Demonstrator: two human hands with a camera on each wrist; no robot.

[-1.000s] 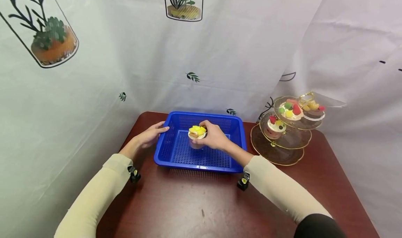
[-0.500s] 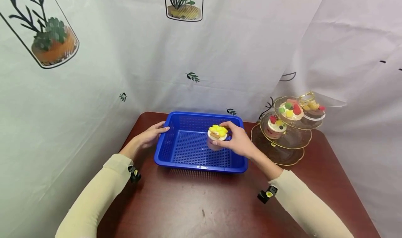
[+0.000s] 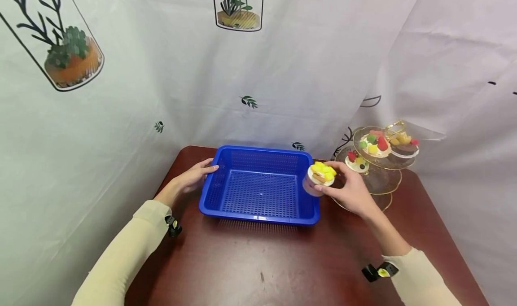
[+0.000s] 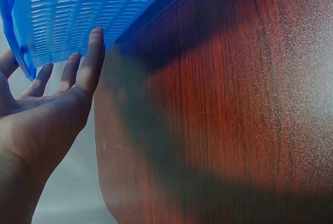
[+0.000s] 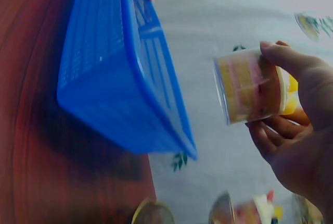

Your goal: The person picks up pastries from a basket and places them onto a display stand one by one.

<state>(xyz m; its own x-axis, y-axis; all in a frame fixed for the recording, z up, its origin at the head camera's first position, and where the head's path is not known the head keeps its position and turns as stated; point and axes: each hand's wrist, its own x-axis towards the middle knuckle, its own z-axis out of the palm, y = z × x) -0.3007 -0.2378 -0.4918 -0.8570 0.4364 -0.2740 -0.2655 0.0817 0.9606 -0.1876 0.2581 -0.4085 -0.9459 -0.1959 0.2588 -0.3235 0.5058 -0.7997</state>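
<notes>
My right hand (image 3: 350, 190) holds a clear dessert cup (image 3: 317, 180) topped with yellow cubes and white cream, above the right rim of a blue plastic basket (image 3: 258, 219). In the right wrist view, thumb and fingers pinch the cup (image 5: 250, 86) round its side, and pink and tan layers show through the wall. It hangs apart from the basket (image 5: 104, 109). My left hand (image 3: 198, 175) holds the basket's left side, thumb over the rim. The left wrist view shows that hand's fingers (image 4: 92, 60) against the slotted outer wall of the basket (image 4: 99, 10).
A three-tier clear stand (image 3: 383, 185) with gold edges stands at the table's back right, partly behind my right hand. It bears a fruit-topped cup (image 3: 357, 163), a fruit tart (image 3: 373, 145) and another dessert (image 3: 404, 146). Patterned cloth (image 3: 181, 72) hangs behind the reddish-brown table (image 3: 242, 265).
My right hand has moved right with the dessert cup, from over the middle of the basket to above its right rim. The left hand keeps its place on the basket.
</notes>
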